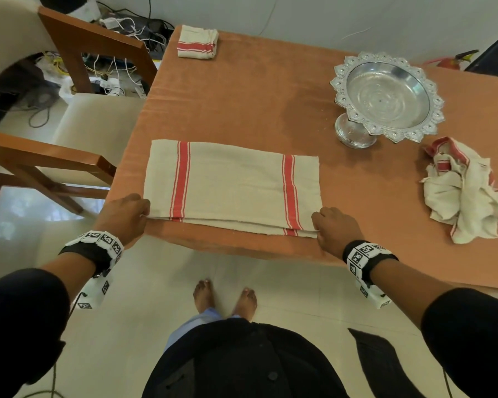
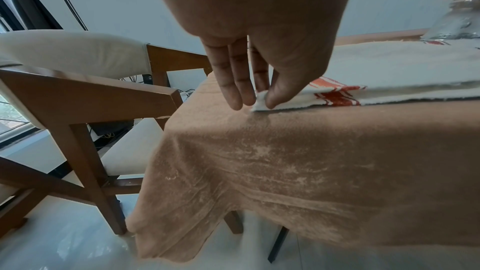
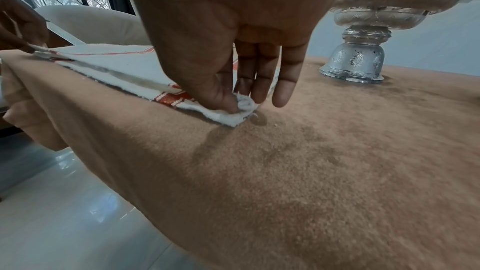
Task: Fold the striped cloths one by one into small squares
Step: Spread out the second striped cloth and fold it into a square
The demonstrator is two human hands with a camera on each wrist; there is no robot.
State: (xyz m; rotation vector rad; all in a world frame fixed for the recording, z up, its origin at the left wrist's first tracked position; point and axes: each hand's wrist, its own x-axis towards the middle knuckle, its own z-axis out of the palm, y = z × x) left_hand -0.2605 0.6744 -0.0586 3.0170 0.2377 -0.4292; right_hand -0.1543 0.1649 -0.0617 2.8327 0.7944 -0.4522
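Three striped cloths (image 1: 233,182) (image 1: 196,41) (image 1: 466,191), one silver bowl (image 1: 385,96), one chair (image 1: 78,90), two hands (image 1: 127,216) (image 1: 337,234)

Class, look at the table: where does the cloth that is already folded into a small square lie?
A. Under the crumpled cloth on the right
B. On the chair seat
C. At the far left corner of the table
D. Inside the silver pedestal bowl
C: the folded cloth sits alone at the table's far left corner, apart from the silver pedestal bowl and the crumpled cloth.

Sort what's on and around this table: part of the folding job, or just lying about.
Job: flat cloth, pinched at its near corners by left hand and right hand; folded cloth; crumpled cloth.

Lying about: silver bowl, chair, cables.
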